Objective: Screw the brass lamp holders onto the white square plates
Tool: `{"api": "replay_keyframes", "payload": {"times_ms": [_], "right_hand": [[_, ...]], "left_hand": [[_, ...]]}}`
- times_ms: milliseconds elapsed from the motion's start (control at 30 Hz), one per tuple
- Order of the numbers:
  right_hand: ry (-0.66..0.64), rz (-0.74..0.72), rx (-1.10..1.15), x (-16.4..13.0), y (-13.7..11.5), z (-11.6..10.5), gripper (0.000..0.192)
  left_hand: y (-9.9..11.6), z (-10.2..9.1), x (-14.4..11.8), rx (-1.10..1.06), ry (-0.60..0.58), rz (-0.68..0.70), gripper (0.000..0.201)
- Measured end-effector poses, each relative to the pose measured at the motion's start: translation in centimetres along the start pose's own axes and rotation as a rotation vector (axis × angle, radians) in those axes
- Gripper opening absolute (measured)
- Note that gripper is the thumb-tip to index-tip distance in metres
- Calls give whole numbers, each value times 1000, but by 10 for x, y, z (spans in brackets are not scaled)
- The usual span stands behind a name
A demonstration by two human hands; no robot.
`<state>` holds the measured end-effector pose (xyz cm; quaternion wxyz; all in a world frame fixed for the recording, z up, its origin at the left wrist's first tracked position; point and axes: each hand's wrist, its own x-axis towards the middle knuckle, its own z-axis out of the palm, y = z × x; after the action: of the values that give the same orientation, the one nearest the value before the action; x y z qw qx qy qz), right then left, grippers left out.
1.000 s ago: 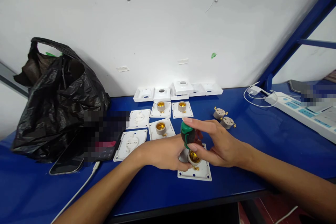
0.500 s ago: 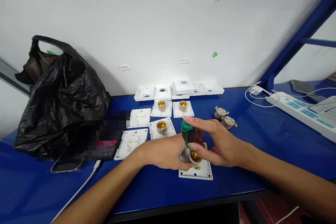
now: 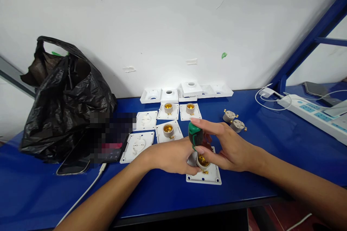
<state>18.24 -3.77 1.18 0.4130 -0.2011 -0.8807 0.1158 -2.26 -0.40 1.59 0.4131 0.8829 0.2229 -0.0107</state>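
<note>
My right hand (image 3: 230,148) grips a screwdriver with a green handle (image 3: 195,135), held upright with its tip down inside a grey lamp socket (image 3: 201,162). That socket has a brass insert and sits on a white square plate (image 3: 210,177) near the front edge of the blue table (image 3: 162,195). My left hand (image 3: 170,157) clasps the socket from the left and steadies it on the plate.
Several more white plates, some with sockets (image 3: 168,130), lie behind my hands. White covers (image 3: 191,88) line the wall. Two loose sockets (image 3: 234,121) lie to the right. A black plastic bag (image 3: 62,97) and a phone (image 3: 74,164) are at left, a power strip (image 3: 311,113) at right.
Both hands keep their hold on the socket and screwdriver. The view has shifted slightly, with everything sliding a little to the right.
</note>
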Motion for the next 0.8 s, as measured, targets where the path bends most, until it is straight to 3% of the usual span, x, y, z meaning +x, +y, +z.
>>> {"api": "replay_keyframes", "payload": {"times_ms": [800], "right_hand": [[-61,32,-113,2,-5,-5,57]], "left_hand": [[1,0,-1,6,18,-3,24]]}}
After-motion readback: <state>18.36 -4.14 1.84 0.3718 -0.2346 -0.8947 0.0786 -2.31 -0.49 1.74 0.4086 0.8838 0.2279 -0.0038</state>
